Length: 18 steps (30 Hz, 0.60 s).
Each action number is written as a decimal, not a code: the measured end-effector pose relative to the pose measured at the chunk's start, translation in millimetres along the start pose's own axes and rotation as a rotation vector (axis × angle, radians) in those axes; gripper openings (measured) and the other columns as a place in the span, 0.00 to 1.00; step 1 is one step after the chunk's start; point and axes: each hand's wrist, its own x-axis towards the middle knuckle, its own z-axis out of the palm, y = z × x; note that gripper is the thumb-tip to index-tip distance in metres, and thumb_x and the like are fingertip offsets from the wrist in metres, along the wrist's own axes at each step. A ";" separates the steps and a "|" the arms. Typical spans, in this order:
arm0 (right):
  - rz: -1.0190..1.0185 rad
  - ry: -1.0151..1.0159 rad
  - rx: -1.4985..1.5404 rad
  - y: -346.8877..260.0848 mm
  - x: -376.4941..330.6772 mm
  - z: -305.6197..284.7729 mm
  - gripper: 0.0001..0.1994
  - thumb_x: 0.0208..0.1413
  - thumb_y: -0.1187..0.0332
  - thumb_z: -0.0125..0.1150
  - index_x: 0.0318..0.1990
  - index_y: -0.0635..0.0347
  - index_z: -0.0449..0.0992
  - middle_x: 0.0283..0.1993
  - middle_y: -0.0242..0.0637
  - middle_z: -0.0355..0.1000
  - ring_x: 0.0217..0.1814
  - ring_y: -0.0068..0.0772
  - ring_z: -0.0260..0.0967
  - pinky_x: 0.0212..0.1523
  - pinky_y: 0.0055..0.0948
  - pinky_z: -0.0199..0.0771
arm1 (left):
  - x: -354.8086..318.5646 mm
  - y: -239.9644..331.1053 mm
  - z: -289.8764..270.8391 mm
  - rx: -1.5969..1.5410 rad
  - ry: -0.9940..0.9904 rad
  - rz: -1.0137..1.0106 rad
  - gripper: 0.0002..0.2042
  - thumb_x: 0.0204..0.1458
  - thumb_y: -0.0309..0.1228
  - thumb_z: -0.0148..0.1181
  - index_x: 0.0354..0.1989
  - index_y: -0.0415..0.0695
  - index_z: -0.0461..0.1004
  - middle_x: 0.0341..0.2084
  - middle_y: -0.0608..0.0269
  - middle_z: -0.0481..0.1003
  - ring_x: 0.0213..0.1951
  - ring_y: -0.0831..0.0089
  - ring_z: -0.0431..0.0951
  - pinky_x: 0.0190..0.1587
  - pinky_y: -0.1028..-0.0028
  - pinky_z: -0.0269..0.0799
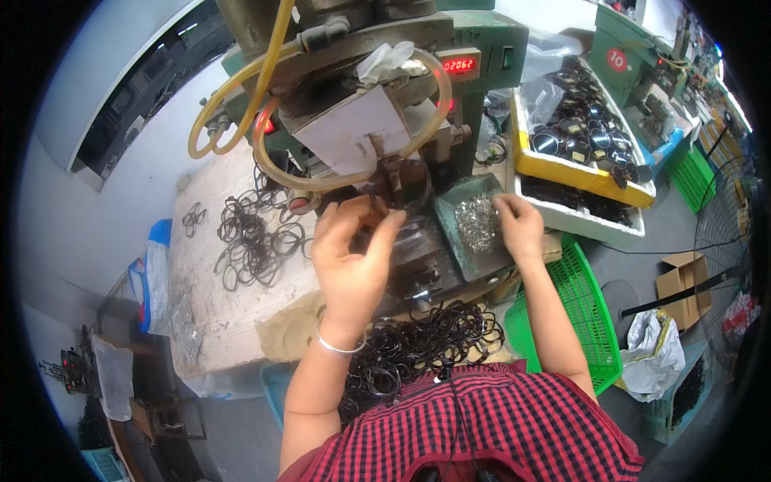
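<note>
My left hand (349, 249) is up at the working head of a green press machine (418, 249), fingers bent toward the thumb. What lies between those fingertips is hidden, though a dark ring-like piece (419, 183) shows just beyond them at the machine. At the right side of a green metal tray (458, 255), my right hand (520, 229) has thumb and fingers pinched together. The tray bears a heap of small silvery metal parts (477, 222), right beside those fingertips. Anything in that pinch is too small to make out.
Black loops (253, 237) lie on the table at left; more loops (426, 341) pile up before my body. At right stand a foam box (622, 229) of dark round parts and a green basket (586, 321). Yellowish hoses (269, 72) curve around the machine.
</note>
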 end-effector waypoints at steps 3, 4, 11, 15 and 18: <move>-0.109 -0.071 -0.115 -3.2 -11.8 11.6 0.05 0.49 0.68 0.63 0.33 0.59 0.80 0.33 0.40 0.75 0.40 0.45 0.71 0.42 0.39 0.71 | 4.0 -0.6 1.8 0.005 0.017 0.008 0.09 0.48 0.21 0.67 0.36 0.35 0.74 0.28 0.65 0.77 0.32 0.80 0.74 0.40 0.80 0.69; -0.232 -0.119 -0.174 -8.9 -14.8 15.8 0.05 0.48 0.70 0.64 0.32 0.59 0.79 0.34 0.40 0.75 0.41 0.44 0.71 0.42 0.38 0.71 | 2.8 -0.6 1.8 0.005 0.020 0.006 0.09 0.48 0.21 0.67 0.36 0.35 0.74 0.28 0.65 0.77 0.32 0.80 0.74 0.40 0.80 0.69; -0.699 -0.446 -0.645 4.6 16.5 50.1 0.08 0.49 0.70 0.56 0.37 0.59 0.72 0.48 0.42 0.70 0.54 0.45 0.66 0.43 0.39 0.70 | -4.3 -0.9 -0.1 0.016 0.064 -0.038 0.08 0.48 0.21 0.66 0.36 0.37 0.75 0.30 0.67 0.77 0.33 0.80 0.74 0.39 0.79 0.71; -0.557 -0.129 -0.326 4.8 15.0 42.0 0.06 0.49 0.72 0.61 0.35 0.58 0.77 0.33 0.39 0.73 0.39 0.42 0.71 0.38 0.37 0.71 | -36.1 7.4 -14.5 -0.015 0.006 0.001 0.10 0.47 0.22 0.67 0.38 0.39 0.76 0.32 0.62 0.79 0.34 0.75 0.77 0.41 0.76 0.71; -0.245 -0.108 -0.109 -13.5 -2.2 25.5 0.06 0.50 0.72 0.64 0.36 0.60 0.79 0.34 0.41 0.76 0.37 0.42 0.73 0.41 0.35 0.72 | -69.9 -2.6 -75.0 0.559 0.132 0.342 0.08 0.49 0.20 0.63 0.38 0.40 0.76 0.36 0.54 0.81 0.38 0.66 0.79 0.45 0.70 0.69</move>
